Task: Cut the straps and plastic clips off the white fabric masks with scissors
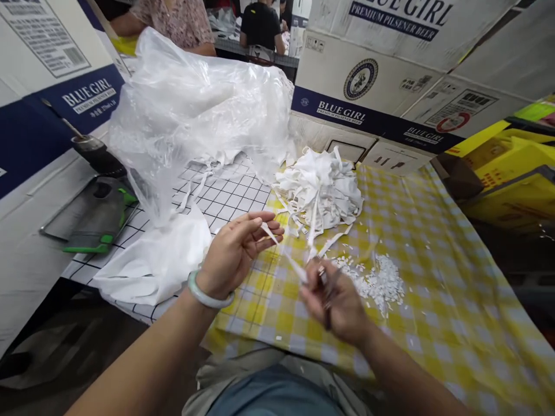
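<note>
My left hand (243, 242), with a pale bangle on the wrist, pinches one end of a white fabric strip (271, 233) between thumb and forefinger. The strip runs across to my right hand (333, 297), whose fingertips hold its other end. Dark scissors (326, 292) are also in my right hand; motion blurs them, and whether the blades are apart I cannot tell. Just beyond both hands lies a heap of white strips (323, 188), some ends trailing towards me. Small white cut pieces (381, 283) are piled to the right of my right hand.
A large clear plastic bag (203, 110) fills the back left, near white sheets (160, 263). Printed cartons (368, 81) wall the back right. A black-and-green device (99, 208) lies at left. Yellow checked cloth (437, 242) covers the table; people (262, 26) sit beyond.
</note>
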Demonstrator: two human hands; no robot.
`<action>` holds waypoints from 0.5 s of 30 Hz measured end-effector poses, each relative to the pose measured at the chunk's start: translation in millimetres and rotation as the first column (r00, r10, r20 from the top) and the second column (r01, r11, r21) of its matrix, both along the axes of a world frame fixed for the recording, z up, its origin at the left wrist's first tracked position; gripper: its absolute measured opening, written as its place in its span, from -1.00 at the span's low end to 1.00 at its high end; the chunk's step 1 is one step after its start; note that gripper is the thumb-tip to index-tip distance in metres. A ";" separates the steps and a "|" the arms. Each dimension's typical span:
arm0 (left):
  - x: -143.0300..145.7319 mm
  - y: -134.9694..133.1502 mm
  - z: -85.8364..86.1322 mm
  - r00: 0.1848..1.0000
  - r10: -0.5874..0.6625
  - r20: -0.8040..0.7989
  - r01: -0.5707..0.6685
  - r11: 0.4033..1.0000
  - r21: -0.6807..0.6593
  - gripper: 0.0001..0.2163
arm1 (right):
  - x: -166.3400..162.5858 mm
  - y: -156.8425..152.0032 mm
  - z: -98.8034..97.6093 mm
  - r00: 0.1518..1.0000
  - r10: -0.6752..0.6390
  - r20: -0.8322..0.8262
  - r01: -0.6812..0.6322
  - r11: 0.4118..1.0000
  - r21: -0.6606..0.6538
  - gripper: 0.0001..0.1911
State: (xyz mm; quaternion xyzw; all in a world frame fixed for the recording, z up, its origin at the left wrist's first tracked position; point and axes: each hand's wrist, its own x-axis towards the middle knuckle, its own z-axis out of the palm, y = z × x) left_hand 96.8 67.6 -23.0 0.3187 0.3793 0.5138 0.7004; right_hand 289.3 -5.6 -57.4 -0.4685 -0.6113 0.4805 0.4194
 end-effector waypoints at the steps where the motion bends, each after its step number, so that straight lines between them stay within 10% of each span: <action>1: 4.6 -2.3 -3.6 0.997 -0.023 0.068 0.027 0.998 -0.061 -0.80 | 0.5 -15.1 -10.0 0.998 0.057 0.027 -0.055 0.998 -0.041 -0.74; 8: 3.8 -32.9 0.7 0.952 -0.295 -0.084 0.294 0.956 -0.024 -0.71 | -2.3 -5.5 -33.5 0.957 -0.271 -0.106 0.271 0.962 -0.015 -0.72; 15: -21.5 -49.8 -4.2 0.915 -0.255 -0.312 0.264 0.964 -0.015 -0.78 | -25.0 63.9 -14.1 0.954 0.156 -0.255 -0.173 0.984 -0.045 -0.62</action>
